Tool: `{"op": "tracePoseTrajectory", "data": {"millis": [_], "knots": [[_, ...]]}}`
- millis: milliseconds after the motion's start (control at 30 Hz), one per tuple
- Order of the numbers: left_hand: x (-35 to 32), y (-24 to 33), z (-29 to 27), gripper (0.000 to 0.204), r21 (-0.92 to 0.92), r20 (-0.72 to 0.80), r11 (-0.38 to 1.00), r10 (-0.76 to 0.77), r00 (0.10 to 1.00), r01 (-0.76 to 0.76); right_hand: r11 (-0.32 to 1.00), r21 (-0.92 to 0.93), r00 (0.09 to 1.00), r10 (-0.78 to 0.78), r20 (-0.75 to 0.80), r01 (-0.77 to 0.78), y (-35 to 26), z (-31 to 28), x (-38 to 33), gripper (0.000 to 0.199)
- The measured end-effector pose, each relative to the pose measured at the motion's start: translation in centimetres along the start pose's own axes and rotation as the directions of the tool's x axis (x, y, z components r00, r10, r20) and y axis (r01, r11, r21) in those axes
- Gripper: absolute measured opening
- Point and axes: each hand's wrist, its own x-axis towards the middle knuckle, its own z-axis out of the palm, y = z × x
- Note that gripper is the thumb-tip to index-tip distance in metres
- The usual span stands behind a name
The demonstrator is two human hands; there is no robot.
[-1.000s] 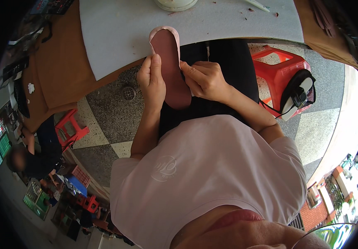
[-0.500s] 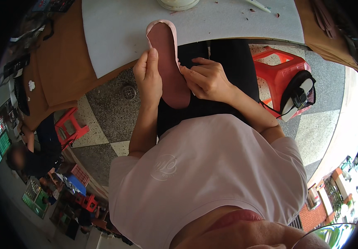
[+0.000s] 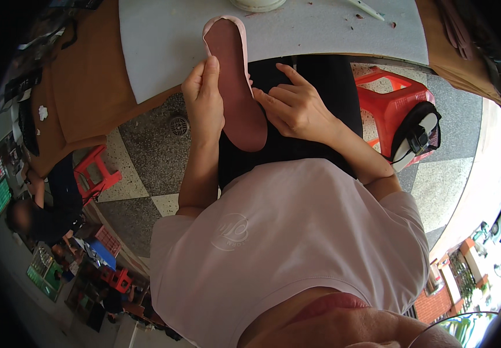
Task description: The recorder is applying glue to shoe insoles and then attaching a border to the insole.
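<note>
A long shoe insole (image 3: pixel 236 95), dull dark pink, is held over my lap with one end toward the table. Pale pink edging wraps round its far end and runs down both sides; the near end shows none. My left hand (image 3: pixel 204 90) grips its left edge, thumb on top and the other fingers underneath. At the right edge, my right hand (image 3: pixel 297 107) has its fingertips pinched on the border where the pale edging stops. One finger of that hand sticks up, away from the insole.
Ahead is a table with a pale grey sheet (image 3: pixel 169 46), a white round container (image 3: pixel 256 4), a white-handled tool (image 3: pixel 367 8) and small scraps. A red stool (image 3: pixel 386 95) bearing a dark bag-like item (image 3: pixel 417 130) stands at right. Another person (image 3: pixel 47 214) sits at far left.
The insole and both hands have shifted slightly toward the table. One finger of my right hand has lifted further from the insole; both hands keep their hold.
</note>
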Motion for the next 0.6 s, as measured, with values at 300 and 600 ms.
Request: {"op": "tracePoseTrajectory", "data": {"millis": [300, 600], "knots": [[-0.2, 2.0, 0.7, 0.03, -0.076, 0.041, 0.996, 0.055, 0.998, -0.052, 0.999, 0.046, 0.998, 0.017, 0.055, -0.02, -0.7, -1.6, 0.1, 0.03], [-0.3, 1.2, 1.3, 0.029, -0.032, 0.028, 0.985, 0.168, 0.985, -0.167, 0.806, 0.566, 0.98, 0.198, 0.018, -0.173, 0.4, -1.7, 0.3, 0.011]]}}
